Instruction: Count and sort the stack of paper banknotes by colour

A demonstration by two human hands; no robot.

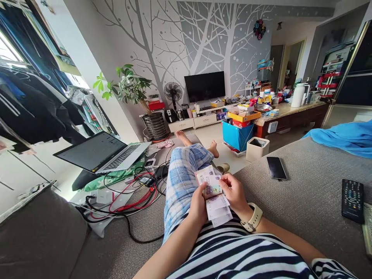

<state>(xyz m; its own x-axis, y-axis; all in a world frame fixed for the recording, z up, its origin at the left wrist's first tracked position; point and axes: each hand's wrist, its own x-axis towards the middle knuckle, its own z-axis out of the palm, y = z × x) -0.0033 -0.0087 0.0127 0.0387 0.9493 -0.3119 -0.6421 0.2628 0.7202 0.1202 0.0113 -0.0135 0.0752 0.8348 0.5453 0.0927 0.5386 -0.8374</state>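
Note:
I sit stretched out on a grey sofa [305, 193] in blue plaid trousers. Both hands hold a fanned stack of banknotes [213, 193] over my lap. My left hand [198, 205] is closed round the left side of the stack from below. My right hand [236, 192], with a pale wristwatch on its wrist, pinches the upper notes with thumb and fingers. The notes are pinkish and white, and several lower ones stick out toward my striped shirt.
A black phone [276, 168] and a remote control [352, 199] lie on the sofa to my right, near a blue cloth [345, 136]. An open laptop [101, 153] on a green cushion and tangled cables [130, 195] sit to my left. A television [205, 86] stands ahead.

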